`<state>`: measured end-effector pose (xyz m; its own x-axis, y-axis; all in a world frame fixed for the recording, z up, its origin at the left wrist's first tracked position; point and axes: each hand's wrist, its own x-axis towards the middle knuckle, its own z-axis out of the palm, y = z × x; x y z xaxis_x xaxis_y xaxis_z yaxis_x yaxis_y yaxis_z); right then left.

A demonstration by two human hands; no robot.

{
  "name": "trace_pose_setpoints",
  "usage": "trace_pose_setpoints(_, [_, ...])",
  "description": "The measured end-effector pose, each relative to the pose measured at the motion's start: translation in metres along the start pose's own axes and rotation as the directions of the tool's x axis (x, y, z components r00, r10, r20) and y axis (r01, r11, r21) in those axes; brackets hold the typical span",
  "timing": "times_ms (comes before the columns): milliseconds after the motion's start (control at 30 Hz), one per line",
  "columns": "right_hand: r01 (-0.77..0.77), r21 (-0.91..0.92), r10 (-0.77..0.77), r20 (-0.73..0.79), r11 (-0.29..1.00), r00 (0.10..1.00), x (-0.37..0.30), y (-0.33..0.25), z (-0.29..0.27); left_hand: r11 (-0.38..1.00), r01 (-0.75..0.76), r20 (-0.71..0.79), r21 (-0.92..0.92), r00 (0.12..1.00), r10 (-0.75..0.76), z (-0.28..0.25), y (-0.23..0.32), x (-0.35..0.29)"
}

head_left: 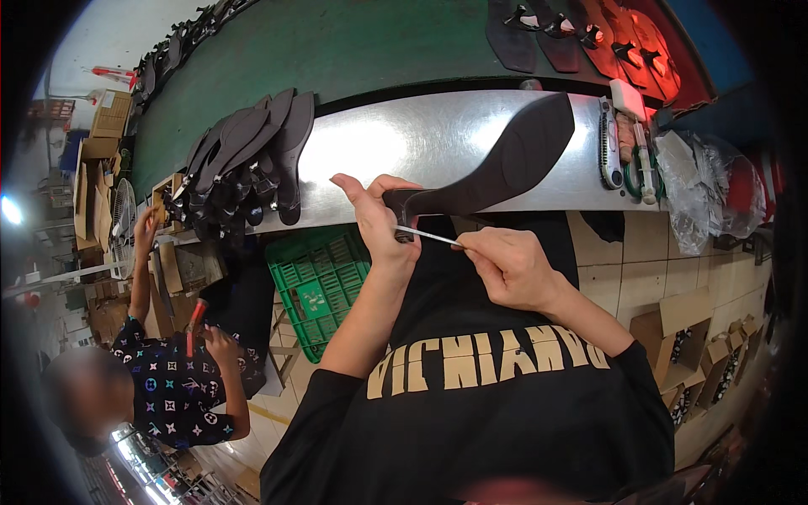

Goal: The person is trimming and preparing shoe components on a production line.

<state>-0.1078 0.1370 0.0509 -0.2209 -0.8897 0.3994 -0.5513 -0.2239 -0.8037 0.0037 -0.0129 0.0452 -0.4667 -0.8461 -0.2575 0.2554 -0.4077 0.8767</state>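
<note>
The matte black shoe sole with a narrow heel (518, 160) is held over the near edge of the shiny metal bench (362, 139), its broad forefoot pointing up and to the right. The left hand (383, 223) grips it by the heel end, thumb raised clear; the right hand (509, 265) pinches a thin, straight, pale rod, probably metal (433, 236), whose far end meets the heel area. To work this neatly, I'd keep the left grip firm, steady the rod low near its tip, and press lightly, so that a slip neither scratches the dark surface nor jabs the left palm (which sits very close to the tip). The exact contact is hard to make out: the left hand and the heel's dark colour hide whether the rod enters, scrapes or merely touches. The right fingers cover its other end, and the left fingers are partly concealed by the sole. Farther left, the overlapping pile of dark soles (244, 143) blends together, defying counting.
</note>
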Motion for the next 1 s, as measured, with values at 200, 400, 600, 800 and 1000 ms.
trace_pose_setpoints(200, [-0.099, -0.084, 0.091, -0.099, 0.991, 0.991, 0.004, 0.003, -0.004, 0.644, 0.539, 0.16, -0.543, 0.819, -0.551, 0.017, 0.004, 0.004])
trace_pose_setpoints(400, [-0.124, -0.141, 0.106, -0.129, 0.982, 0.986, 0.008, 0.0, 0.007, 0.604, 0.524, 0.269, -0.601, 0.844, -0.464, 0.011, -0.025, 0.001])
trace_pose_setpoints(600, [-0.185, -0.153, 0.174, -0.084, 0.971, 0.981, 0.005, 0.004, 0.017, 0.692, 0.469, 0.188, -0.548, 0.876, -0.445, 0.015, -0.022, 0.007])
trace_pose_setpoints(800, [-0.18, -0.047, 0.179, -0.03, 0.983, 0.983, 0.001, -0.006, 0.019, 0.708, 0.479, 0.236, -0.519, 0.876, -0.42, 0.008, -0.029, 0.014])
trace_pose_setpoints(1000, [-0.102, 0.021, 0.102, 0.023, 0.995, 0.995, -0.007, -0.004, 0.023, 0.785, 0.457, 0.091, -0.418, 0.881, -0.465, 0.012, -0.025, 0.02])
